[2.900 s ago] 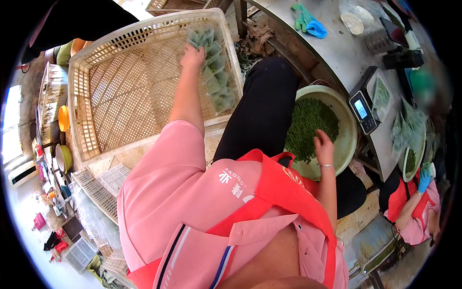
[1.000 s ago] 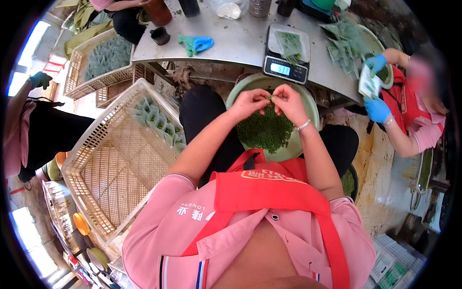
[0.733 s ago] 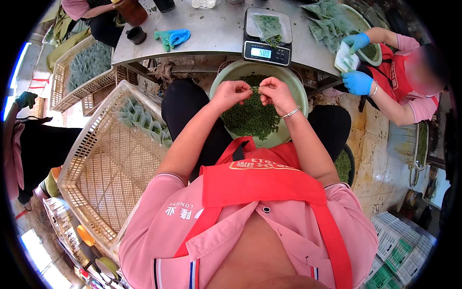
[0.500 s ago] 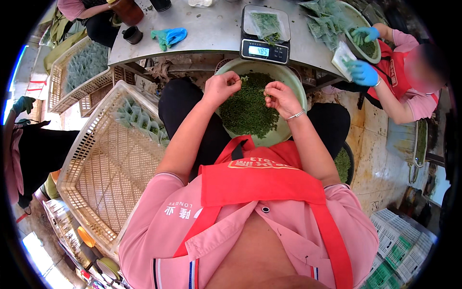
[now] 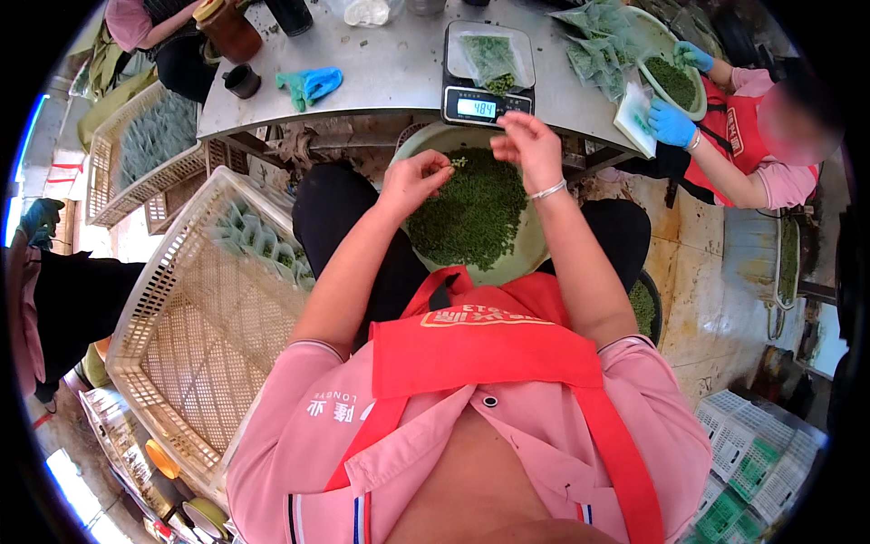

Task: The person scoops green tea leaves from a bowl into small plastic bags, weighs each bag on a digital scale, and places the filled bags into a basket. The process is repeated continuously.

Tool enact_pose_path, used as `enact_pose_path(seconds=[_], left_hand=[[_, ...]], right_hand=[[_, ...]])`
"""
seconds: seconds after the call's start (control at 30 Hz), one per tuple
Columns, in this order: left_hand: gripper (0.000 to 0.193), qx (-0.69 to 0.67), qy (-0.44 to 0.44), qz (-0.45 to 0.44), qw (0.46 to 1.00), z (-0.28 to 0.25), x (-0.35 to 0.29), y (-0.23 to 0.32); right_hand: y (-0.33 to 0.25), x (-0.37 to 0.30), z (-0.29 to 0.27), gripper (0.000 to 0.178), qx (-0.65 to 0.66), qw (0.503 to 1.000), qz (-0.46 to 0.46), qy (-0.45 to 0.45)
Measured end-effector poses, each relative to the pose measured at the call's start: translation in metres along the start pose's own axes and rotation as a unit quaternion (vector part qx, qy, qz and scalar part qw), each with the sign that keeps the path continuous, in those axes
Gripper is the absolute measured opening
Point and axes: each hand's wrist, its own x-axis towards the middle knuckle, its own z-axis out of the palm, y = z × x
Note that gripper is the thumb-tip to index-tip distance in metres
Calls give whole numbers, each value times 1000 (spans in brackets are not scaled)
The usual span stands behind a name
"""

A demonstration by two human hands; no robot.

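Observation:
My left hand (image 5: 415,185) is closed in a pinch above a pale green tub (image 5: 535,258) of small green buds or peppercorns (image 5: 467,213). Pale green bits show at its fingertips, but what it holds I cannot make out. My right hand (image 5: 531,150) is raised at the tub's far right rim, close to the scale's front corner, with fingers bent and apart. On the digital scale (image 5: 471,106), at the table edge, lies a clear plastic bag (image 5: 489,59) partly filled with the same green pieces. Some pieces sit at the bag's near end.
A beige plastic crate (image 5: 190,335) with filled clear bags (image 5: 258,238) stands at my left. A blue glove (image 5: 310,86) and a dark cup (image 5: 242,81) lie on the metal table (image 5: 381,77). At right, a blue-gloved co-worker (image 5: 739,136) sits by another green-filled basin (image 5: 675,83).
My right hand has moved up and away from the tub's middle toward the scale, its fingers loosening from a pinch. My left hand stays pinched over the tub. The view has shifted slightly.

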Motion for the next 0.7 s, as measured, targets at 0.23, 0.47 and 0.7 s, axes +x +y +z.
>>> enact_pose_path(seconds=[0.23, 0.47, 0.7], left_hand=[[22, -25, -40, 56, 997, 8, -2, -3], [23, -75, -25, 3, 997, 1, -1, -3], [21, -12, -11, -4, 1000, 1, 0, -2]], right_hand=[[40, -26, -2, 19, -80, 984, 40, -152], [6, -9, -20, 7, 169, 986, 15, -3], [7, 43, 8, 9, 99, 977, -172, 82]])
